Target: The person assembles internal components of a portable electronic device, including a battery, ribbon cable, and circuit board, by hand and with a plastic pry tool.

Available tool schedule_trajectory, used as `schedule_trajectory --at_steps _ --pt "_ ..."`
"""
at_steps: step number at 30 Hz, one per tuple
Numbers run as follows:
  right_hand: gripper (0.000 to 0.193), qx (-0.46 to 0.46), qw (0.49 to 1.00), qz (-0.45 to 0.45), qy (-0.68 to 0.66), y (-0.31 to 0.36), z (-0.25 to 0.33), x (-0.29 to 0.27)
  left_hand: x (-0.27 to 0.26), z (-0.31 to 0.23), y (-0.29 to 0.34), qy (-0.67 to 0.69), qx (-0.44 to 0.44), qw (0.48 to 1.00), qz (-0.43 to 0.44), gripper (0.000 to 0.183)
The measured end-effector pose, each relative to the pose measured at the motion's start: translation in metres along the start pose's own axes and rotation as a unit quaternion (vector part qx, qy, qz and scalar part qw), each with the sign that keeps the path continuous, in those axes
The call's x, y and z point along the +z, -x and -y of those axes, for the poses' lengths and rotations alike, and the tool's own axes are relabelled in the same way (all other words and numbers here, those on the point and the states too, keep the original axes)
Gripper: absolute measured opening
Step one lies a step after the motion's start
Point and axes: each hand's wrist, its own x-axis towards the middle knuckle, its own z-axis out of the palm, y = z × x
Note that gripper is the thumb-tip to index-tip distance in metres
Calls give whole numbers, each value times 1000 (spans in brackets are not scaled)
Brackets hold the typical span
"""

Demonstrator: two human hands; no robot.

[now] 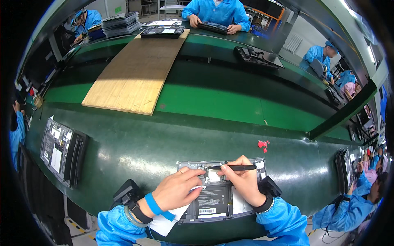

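In front of me lies an opened laptop base (pixel 262 174), its circuit board and black battery (pixel 211 201) exposed. My right hand (pixel 246 184) grips a pair of black tweezers (pixel 243 167), their tip over the board near a silvery square part (pixel 213 175). My left hand (pixel 172 190) rests at the board's left side, index finger stretched to that spot. A white sheet (pixel 167 223) is held under its palm, and one edge pokes out by the thumb. What the tweezer tip touches is too small to tell.
Small red scraps (pixel 263 145) lie beyond the laptop. Stacked laptop bases (pixel 57 149) stand at left, more (pixel 344 168) at right. A wooden board (pixel 131 78) spans the green bench toward a co-worker (pixel 217 16) opposite. A dark slanted post (pixel 344 108) rises at right.
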Motion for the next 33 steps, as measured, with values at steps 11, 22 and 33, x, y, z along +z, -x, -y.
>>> schedule_trajectory --at_steps 11,22,33 --pt "17 -1 999 -21 44 -1 -5 2 3 2 -3 -48 30 998 10 11" --pt "13 -106 992 -66 28 19 30 -9 -2 -6 -16 -122 13 990 75 11" --pt "30 223 940 -132 221 117 24 -101 -3 -13 88 207 -180 962 7 10"
